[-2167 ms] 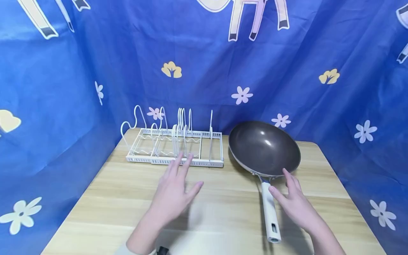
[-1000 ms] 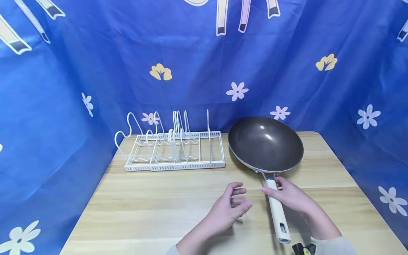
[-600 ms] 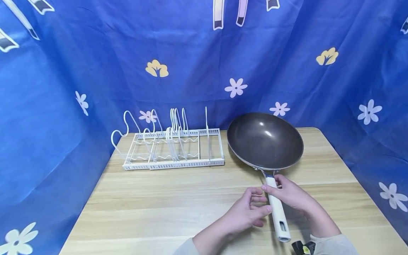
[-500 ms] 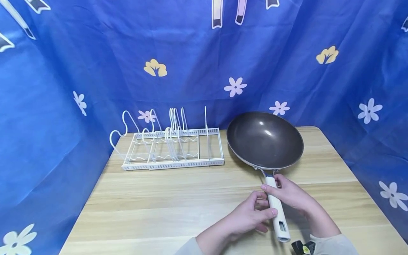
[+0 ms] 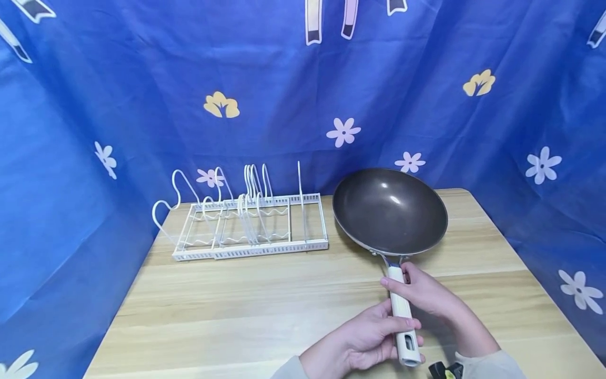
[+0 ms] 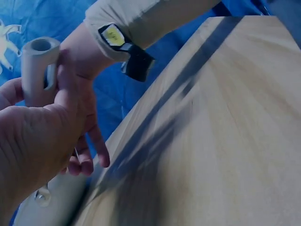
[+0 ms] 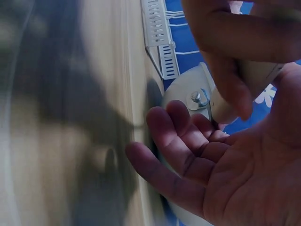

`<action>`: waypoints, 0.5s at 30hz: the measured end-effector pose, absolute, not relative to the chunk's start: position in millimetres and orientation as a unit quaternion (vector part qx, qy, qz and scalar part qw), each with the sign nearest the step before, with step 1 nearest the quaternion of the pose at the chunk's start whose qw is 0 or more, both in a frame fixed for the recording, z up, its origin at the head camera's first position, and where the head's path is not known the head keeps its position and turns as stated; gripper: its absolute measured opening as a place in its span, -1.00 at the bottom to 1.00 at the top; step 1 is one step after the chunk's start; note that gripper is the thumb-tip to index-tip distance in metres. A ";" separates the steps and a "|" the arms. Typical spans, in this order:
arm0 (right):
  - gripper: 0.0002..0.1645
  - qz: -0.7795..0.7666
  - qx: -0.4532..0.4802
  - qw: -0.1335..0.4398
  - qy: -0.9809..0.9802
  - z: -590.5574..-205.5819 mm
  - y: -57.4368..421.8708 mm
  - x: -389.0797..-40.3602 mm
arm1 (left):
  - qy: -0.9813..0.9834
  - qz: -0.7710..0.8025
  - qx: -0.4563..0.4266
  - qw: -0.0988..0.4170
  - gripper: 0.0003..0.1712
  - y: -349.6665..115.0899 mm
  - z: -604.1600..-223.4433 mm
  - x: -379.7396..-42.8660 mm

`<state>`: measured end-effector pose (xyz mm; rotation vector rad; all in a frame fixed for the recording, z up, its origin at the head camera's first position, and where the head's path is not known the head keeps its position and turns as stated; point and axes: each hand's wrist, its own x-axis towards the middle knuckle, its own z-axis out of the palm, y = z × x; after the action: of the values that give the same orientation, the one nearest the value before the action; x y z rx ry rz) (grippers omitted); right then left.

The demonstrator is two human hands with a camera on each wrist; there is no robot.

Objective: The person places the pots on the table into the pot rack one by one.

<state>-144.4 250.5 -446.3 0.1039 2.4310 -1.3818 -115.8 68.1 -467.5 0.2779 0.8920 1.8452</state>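
A dark-lined wok (image 5: 390, 210) with a pale rim sits at the back right of the wooden table, its white handle (image 5: 400, 306) pointing toward me. My left hand (image 5: 366, 339) grips the handle near its end, thumb across the top and fingers beneath. Higher up, close to the bowl, my right hand (image 5: 428, 292) holds the handle between thumb and index finger. Its other fingers (image 7: 183, 181) curl loosely beside the handle in the right wrist view. The handle's hollow end (image 6: 40, 47) shows above the left hand in the left wrist view.
Left of the wok stands a white wire pan rack (image 5: 255, 250) with several upright loops. A blue patterned cloth (image 5: 274, 68) hangs behind and at both sides of the wooden table (image 5: 227, 310). A black strap with a yellow label (image 6: 113, 35) is around the right sleeve.
My left hand has moved right from near the rack to the wok's handle and closed round it. The right hand has come onto the handle from beside it. The view has shifted slightly.
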 end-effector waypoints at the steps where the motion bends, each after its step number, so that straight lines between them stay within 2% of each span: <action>1: -0.31 -0.482 0.036 0.172 0.858 -445.8 249.3 -145.6 | 0.370 0.769 0.113 0.509 -0.44 68.4 -467.6 -115.6; 10: -0.20 -0.424 0.049 0.171 0.888 -444.0 242.1 -156.2 | 0.409 0.768 0.090 0.485 -0.59 74.0 -471.4 -113.2; 15: -0.19 -0.440 0.056 0.171 0.880 -446.2 238.1 -156.4 | 0.419 0.764 0.098 0.481 -0.60 72.9 -475.9 -111.0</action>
<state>-156.4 238.1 -446.2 0.1582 2.4974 -1.2496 -111.0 72.9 -475.9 0.2398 1.0210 1.8625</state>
